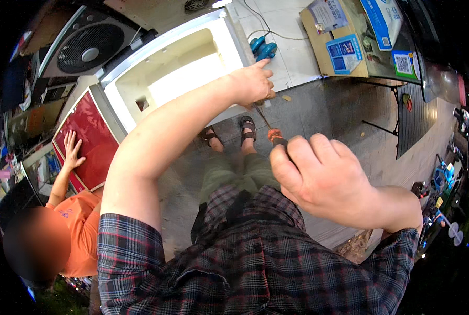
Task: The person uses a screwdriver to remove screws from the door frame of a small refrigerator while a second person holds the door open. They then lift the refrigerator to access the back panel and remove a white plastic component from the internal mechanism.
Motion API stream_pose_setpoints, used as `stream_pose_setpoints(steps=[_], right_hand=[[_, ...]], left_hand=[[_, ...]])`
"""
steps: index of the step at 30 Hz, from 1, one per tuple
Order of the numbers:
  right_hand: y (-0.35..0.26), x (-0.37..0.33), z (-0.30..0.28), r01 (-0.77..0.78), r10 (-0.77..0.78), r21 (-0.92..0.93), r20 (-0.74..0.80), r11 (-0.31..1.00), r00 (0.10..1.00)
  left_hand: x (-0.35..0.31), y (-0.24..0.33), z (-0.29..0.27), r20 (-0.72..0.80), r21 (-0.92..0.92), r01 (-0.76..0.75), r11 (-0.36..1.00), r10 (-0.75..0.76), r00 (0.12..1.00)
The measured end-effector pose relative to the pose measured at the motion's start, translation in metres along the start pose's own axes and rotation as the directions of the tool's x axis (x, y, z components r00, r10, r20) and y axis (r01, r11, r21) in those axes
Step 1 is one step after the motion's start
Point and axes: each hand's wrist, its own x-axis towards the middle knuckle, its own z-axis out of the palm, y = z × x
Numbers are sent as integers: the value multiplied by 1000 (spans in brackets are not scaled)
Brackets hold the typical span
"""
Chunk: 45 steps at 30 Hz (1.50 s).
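Note:
My left hand rests at the near right corner of a long white chest cabinet, its index finger stretched out and the other fingers apart and slightly bent. What lies under its palm is hidden. My right hand is closed around a screwdriver with an orange and black handle. The thin shaft slants up and left, its tip close beneath my left hand and near the cabinet's corner. Just beyond my left fingers, a blue corded power tool lies on pale tiles.
At left, a person in an orange shirt lays a hand on a red panel. A black fan stands behind it. To the right are a wooden box and a folding table's legs. Several vehicles stand far right.

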Motion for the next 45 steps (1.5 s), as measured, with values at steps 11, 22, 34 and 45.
stream_pose_setpoints(steps=[11,22,34,45], right_hand=[[1,-7,-1,-21,20,-41,-3,999,1000],[-12,-3,-12,-208,200,80,99,975,975],[-10,3,-13,-99,96,77,52,992,994],[-12,2,-11,-254,221,180,182,950,958]], left_hand=[[13,-9,8,-93,-20,-110,994,107,990],[5,-10,-6,4,12,-133,991,133,991],[5,-9,-3,22,41,-144,989,143,989],[7,-5,-7,68,83,-123,989,118,991]])
